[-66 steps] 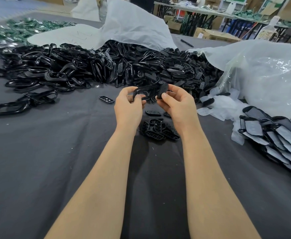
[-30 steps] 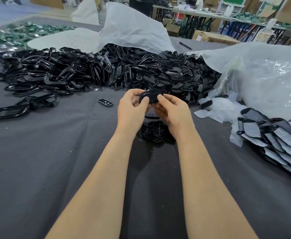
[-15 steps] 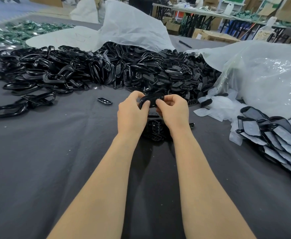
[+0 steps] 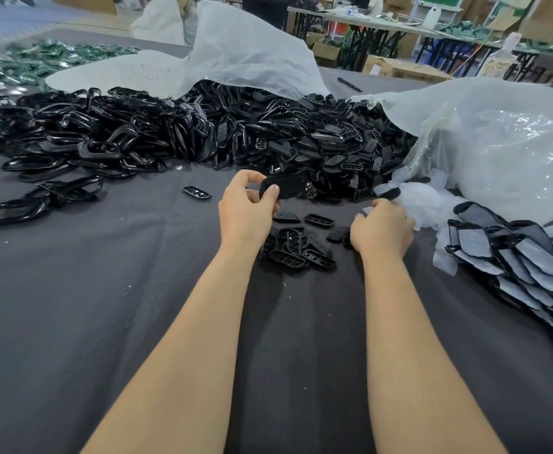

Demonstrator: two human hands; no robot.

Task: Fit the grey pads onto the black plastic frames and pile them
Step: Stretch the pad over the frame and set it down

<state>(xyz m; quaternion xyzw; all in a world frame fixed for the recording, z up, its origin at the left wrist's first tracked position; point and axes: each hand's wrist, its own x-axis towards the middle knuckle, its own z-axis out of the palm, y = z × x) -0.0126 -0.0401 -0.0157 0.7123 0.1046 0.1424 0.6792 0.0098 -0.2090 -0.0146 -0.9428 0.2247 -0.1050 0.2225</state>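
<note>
Dark cloth [image 4: 104,306] covered the worktable, heaped with black frames [image 4: 235,136] spilling from a white bag [image 4: 252,50] whose faint markings were unreadable. The left hand [image 4: 245,211] pinched one frame [image 4: 285,190] above a small pile [image 4: 298,252]. The right hand [image 4: 381,229] was curled, its contents hidden. Grey pads [image 4: 514,257] lay far right.

The left grip [image 4: 247,204] is pinching a black piece [image 4: 288,189], raised. The right grip [image 4: 381,229] is hanging lower, knuckles up, fingers curled under.
</note>
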